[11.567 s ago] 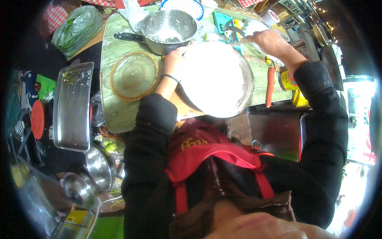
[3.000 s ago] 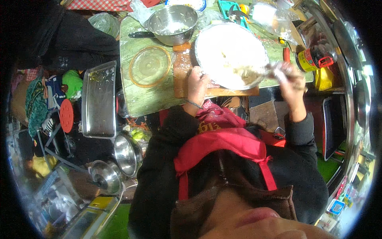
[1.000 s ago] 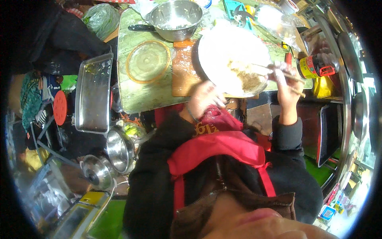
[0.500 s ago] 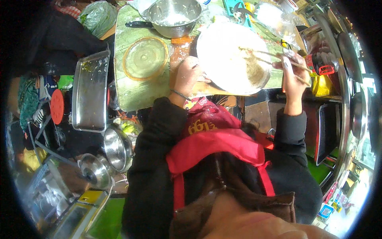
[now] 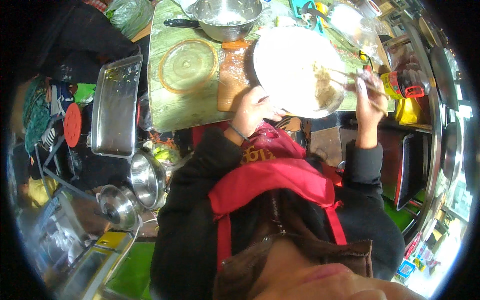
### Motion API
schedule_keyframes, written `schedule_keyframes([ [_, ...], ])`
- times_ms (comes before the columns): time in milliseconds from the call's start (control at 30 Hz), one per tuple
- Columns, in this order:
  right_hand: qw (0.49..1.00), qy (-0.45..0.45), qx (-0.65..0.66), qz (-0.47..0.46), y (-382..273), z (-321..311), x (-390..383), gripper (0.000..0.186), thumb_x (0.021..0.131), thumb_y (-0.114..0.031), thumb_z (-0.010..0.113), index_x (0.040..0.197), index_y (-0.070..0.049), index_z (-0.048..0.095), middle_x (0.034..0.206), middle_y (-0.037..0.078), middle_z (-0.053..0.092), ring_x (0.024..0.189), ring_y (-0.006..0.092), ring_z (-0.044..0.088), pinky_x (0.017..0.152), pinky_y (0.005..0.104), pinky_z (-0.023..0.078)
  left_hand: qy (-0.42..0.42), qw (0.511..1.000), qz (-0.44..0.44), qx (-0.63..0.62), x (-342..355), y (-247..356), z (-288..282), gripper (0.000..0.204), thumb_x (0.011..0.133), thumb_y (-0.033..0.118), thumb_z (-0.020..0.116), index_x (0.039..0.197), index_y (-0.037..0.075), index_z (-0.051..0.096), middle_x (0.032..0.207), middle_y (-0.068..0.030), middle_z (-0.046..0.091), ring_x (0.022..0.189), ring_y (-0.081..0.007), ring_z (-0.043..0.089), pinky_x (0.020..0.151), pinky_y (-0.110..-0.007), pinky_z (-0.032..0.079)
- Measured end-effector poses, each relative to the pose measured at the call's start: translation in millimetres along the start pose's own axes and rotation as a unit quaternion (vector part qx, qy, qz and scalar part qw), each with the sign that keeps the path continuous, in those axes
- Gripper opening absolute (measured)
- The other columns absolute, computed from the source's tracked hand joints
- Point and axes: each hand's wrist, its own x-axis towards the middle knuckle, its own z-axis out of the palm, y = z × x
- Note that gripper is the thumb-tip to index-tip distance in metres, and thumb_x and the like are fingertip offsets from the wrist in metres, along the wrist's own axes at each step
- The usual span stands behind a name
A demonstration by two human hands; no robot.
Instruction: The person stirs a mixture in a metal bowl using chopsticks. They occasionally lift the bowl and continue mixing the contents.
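Note:
My right hand (image 5: 368, 100) is closed on wooden chopsticks (image 5: 340, 74), whose tips dip into the right side of a large, glaring white bowl (image 5: 290, 60). A pale brown, crumbly mixture (image 5: 325, 91) lies there; the rest of the bowl's content is washed out by light. My left hand (image 5: 254, 111) has curled fingers at the lower-left rim of the bowl, gripping it. Beneath the bowl, a wooden board (image 5: 231, 79) shows flour dust on the green table (image 5: 160, 112).
A steel pot (image 5: 224, 27) and a round lid (image 5: 186, 65) stand left and behind. A dark-sauce bottle (image 5: 405, 83) lies right, beyond my hand. A steel tray (image 5: 114, 105), steel bowls (image 5: 147, 180), a red stool (image 5: 72, 125) and a dark-clad shape (image 5: 80, 40) are on the left.
My left hand has moved from the board onto the bowl's lower rim. The chopsticks have shifted rightward and slightly down within the bowl since a second ago.

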Motion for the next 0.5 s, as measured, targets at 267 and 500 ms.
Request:
schedule_keyframes([
  [267,0.929,-0.234,-0.203,-0.203,25,40,-18,0.019,0.073,0.006,0.059,0.09,0.0,0.056,0.088,0.011,0.059,0.077,0.0199,0.059,0.065,0.0299,0.049,-0.016,0.998,-0.014,0.055,-4,0,8,0.024,0.085,0.01,0.045,0.104,-0.006,0.046,0.086,-0.0142,0.058,0.073,-0.0204,0.06,0.064,-0.028,0.05],
  [500,0.999,0.034,-0.011,0.019,13,4,10,0.02,0.081,0.0,0.052,0.1,0.003,0.048,0.093,0.017,0.057,0.073,0.0212,0.06,0.063,0.0301,0.053,-0.027,0.996,-0.048,0.066,-5,1,3,0.023,0.083,0.007,0.047,0.101,-0.006,0.047,0.086,-0.0146,0.057,0.073,-0.0204,0.059,0.064,-0.027,0.05],
])
